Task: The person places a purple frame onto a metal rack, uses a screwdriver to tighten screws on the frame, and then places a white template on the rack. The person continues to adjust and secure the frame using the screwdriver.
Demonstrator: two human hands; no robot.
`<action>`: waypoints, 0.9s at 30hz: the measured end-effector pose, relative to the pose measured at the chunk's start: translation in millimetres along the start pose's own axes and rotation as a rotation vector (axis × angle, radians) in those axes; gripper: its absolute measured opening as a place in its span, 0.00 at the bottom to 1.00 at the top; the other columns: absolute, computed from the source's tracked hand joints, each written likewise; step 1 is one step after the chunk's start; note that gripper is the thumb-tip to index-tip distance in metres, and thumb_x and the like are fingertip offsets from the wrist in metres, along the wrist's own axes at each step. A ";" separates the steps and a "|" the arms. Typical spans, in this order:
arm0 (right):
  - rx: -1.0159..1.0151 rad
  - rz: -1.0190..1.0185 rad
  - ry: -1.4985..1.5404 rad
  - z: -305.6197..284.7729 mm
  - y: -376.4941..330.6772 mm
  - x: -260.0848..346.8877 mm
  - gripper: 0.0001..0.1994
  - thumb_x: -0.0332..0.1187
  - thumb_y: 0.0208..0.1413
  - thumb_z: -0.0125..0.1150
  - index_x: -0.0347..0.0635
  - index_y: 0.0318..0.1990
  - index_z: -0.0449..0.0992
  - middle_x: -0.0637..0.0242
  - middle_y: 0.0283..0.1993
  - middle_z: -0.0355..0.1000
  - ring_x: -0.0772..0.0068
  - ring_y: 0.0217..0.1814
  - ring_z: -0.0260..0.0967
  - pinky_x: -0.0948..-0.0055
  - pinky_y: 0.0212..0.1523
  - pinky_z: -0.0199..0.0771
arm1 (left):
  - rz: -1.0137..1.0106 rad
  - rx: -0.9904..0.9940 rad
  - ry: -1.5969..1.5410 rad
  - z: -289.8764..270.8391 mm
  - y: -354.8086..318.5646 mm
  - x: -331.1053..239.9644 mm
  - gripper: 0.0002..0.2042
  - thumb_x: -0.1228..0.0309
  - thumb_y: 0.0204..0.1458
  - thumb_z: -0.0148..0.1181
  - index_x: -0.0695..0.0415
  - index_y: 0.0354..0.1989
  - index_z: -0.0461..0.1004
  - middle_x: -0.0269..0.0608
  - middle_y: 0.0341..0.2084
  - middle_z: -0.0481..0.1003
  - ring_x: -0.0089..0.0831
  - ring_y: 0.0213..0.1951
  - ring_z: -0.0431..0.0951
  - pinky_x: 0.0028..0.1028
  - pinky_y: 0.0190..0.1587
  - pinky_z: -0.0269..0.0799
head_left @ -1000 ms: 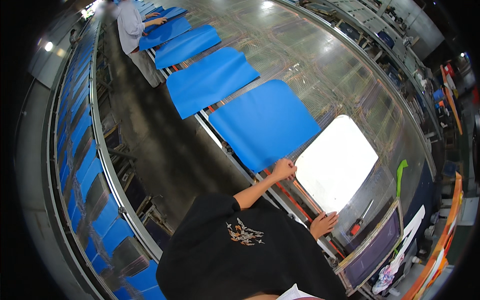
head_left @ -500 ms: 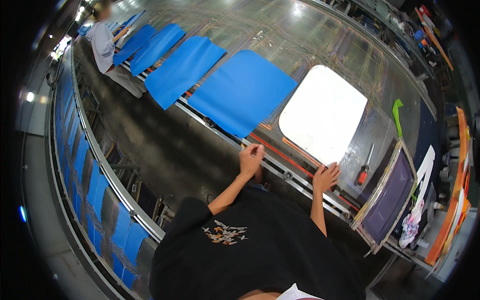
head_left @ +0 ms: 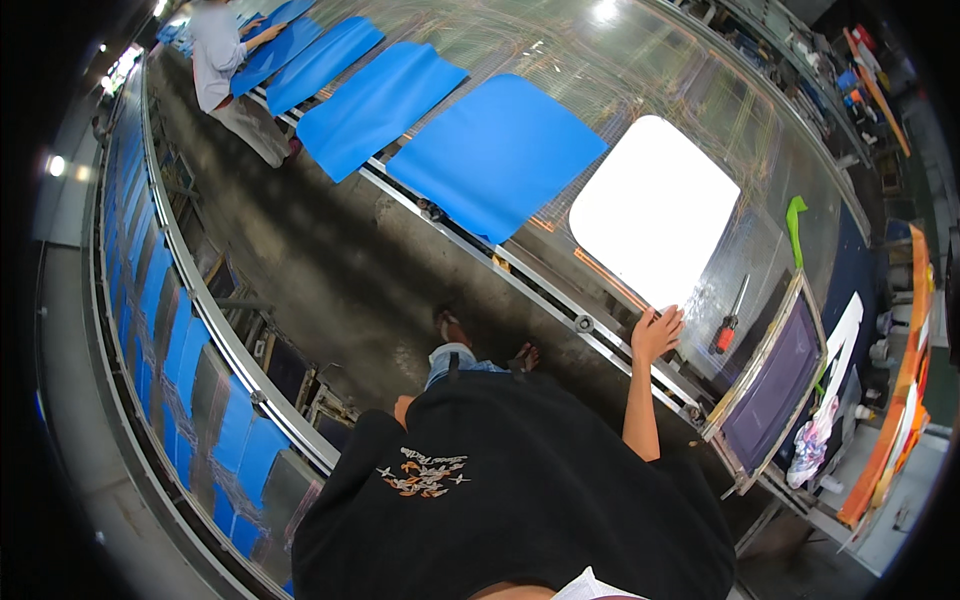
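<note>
My right hand (head_left: 656,334) rests at the near corner of a white sheet (head_left: 655,210) with rounded corners, its fingers spread and nothing gripped. The sheet lies flat on the long table (head_left: 570,55). Of my left hand (head_left: 403,411) only a bit shows beside my body, its fingers hidden. Left of the white sheet lies a blue sheet (head_left: 500,155), with another blue sheet (head_left: 380,105) beyond it. To the right of my right hand, a screwdriver (head_left: 729,325) with a red and black handle lies on the tabletop.
A framed printing screen (head_left: 772,390) leans at the table's right end, near a green strip (head_left: 796,230). At far left a person (head_left: 225,60) handles blue sheets. A second long table (head_left: 215,360) with blue pieces runs along my left, across the aisle floor (head_left: 300,220).
My left hand has drawn back from the table edge to my side. My right hand stays by the white sheet's corner. The view has shifted, now showing my legs and feet.
</note>
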State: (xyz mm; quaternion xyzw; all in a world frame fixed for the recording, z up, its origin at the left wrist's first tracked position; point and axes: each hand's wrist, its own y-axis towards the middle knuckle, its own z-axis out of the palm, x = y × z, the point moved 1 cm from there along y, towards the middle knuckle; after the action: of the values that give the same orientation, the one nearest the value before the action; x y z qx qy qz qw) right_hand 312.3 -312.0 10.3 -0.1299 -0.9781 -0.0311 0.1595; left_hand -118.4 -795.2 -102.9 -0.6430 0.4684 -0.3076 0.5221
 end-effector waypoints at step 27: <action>0.349 -0.845 0.723 99.5 -344.7 655.5 0.20 0.27 0.63 0.62 0.35 0.63 0.77 0.44 0.74 0.63 0.39 0.75 0.64 0.49 0.74 0.66 | 0.267 -0.229 -0.778 -403.2 115.7 -83.0 0.14 0.57 0.68 0.61 0.56 0.44 0.81 0.37 0.32 0.84 0.25 0.27 0.81 0.29 0.28 0.77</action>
State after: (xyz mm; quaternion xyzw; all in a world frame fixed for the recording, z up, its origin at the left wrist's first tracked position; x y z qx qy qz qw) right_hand -409.0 -474.2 119.2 0.3186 -0.8193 0.0275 0.4760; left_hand -538.5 -874.9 -99.0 -0.6985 0.3468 0.0824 0.6205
